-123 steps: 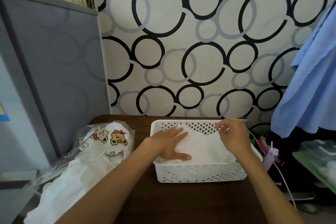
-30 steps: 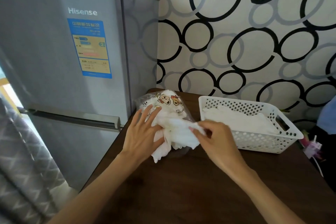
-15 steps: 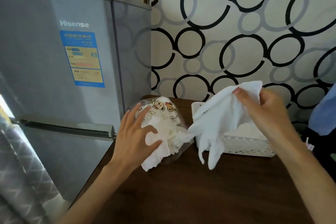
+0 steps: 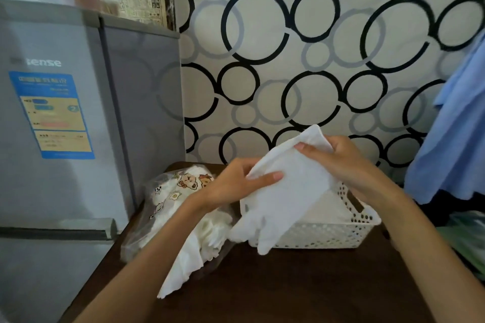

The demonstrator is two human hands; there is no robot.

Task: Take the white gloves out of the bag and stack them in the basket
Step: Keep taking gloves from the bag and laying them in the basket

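A white glove (image 4: 288,191) hangs in the air over the left end of the white perforated basket (image 4: 328,236), fingers pointing down. My right hand (image 4: 341,160) pinches its cuff at the top. My left hand (image 4: 241,181) grips its left edge with the thumb on the front. More white gloves (image 4: 330,204) lie inside the basket. The clear bag (image 4: 168,199) with bear prints lies on the dark table to the left, with white gloves (image 4: 189,265) spilling out of its open mouth.
A grey fridge (image 4: 65,126) stands at the table's left edge. A blue cloth (image 4: 456,126) hangs on the right. The dark wooden table (image 4: 288,291) runs toward me. The wall with ring patterns is right behind the basket.
My left hand has left the bag and taken hold of the glove's left edge. My right hand has carried the glove over the basket.
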